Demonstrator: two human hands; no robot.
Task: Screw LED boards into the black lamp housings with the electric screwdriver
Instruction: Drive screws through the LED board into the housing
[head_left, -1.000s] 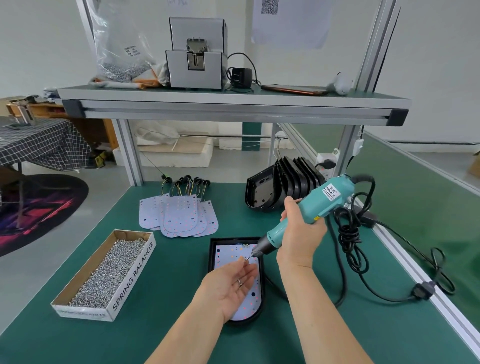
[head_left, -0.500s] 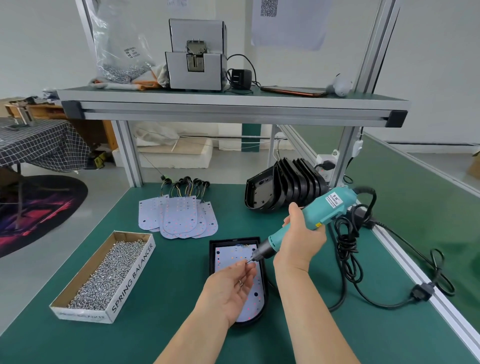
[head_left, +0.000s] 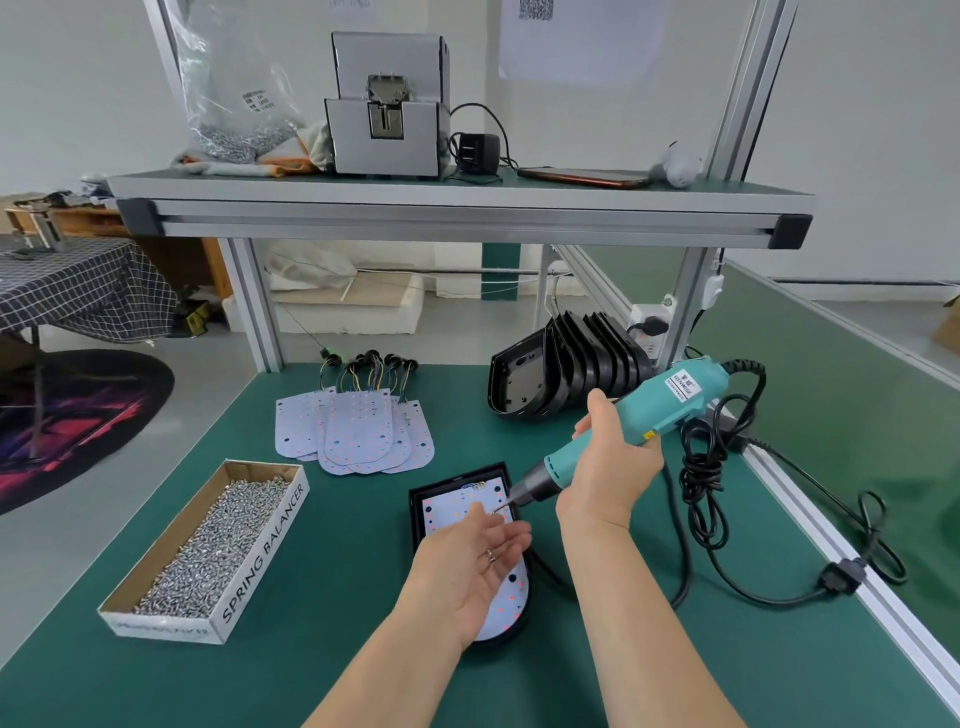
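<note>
1. A grey metal machine (head_left: 387, 119) sits on the upper shelf (head_left: 457, 218), with a black power adapter (head_left: 477, 152) just to its right.
2. A phone (head_left: 582, 176) lies flat farther right on the shelf.
3. A clear plastic bag (head_left: 234, 93) stands at the shelf's left end.
4. At far left, a checked tablecloth (head_left: 78, 291) hangs above a round dark rug (head_left: 104, 426).

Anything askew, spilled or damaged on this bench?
Nothing damaged or spilled: screws sit inside their box, spare LED boards lie fanned, housings lean in a row. Only the screwdriver cord is loosely tangled.
</note>
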